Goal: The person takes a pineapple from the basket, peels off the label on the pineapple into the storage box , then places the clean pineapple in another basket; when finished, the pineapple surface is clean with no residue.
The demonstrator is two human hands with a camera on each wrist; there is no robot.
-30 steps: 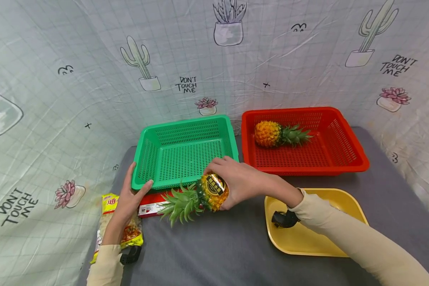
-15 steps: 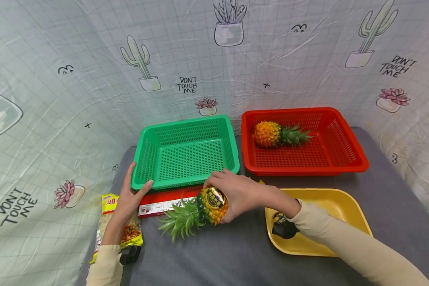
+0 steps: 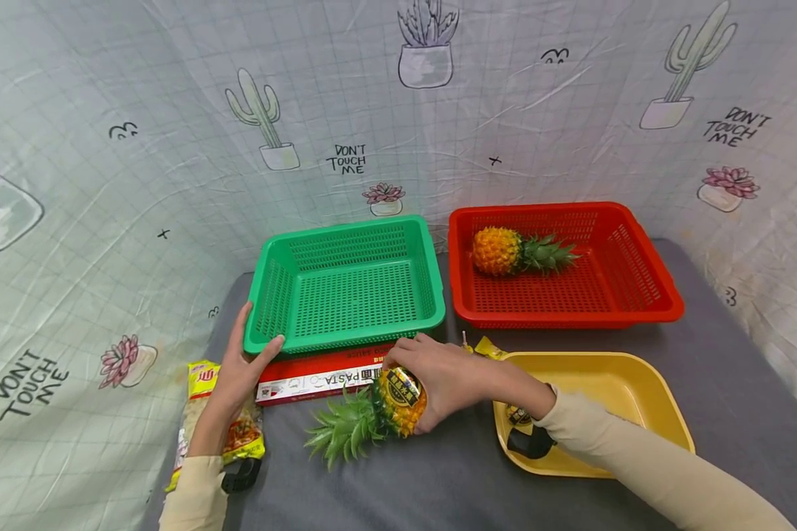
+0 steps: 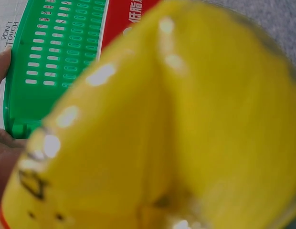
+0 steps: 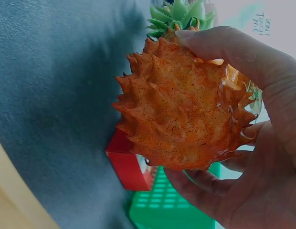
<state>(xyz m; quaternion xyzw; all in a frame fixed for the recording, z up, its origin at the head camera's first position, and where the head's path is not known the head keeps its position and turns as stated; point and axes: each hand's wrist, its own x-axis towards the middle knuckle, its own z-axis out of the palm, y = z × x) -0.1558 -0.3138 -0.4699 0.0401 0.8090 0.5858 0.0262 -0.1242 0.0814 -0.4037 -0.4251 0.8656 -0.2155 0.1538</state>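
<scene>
My right hand (image 3: 448,380) grips the body of a pineapple (image 3: 398,413) lying sideways, a black-and-gold label on its side and its leafy crown pointing left. In the right wrist view, the thumb and fingers hold the orange, spiky pineapple (image 5: 181,105) from opposite sides, over grey cloth. The left hand (image 3: 235,376) touches the front left corner of a green basket (image 3: 352,295), thumb and fingers spread along two sides. A yellow packet (image 4: 186,109) blocks much of the left wrist view. Under the left forearm it shows as a yellow-edged food bag (image 3: 246,435).
A red PASTA box (image 3: 319,380) lies before the green basket. Another pineapple (image 3: 498,251) lies in the red basket (image 3: 611,321) at right. Partly under the right arm stands a yellow tray (image 3: 624,361). A small yellow packet (image 3: 489,347) shows behind the right wrist.
My right hand has moved down and toward me with the pineapple, uncovering more of the red box. The left hand stays at the green basket's corner.
</scene>
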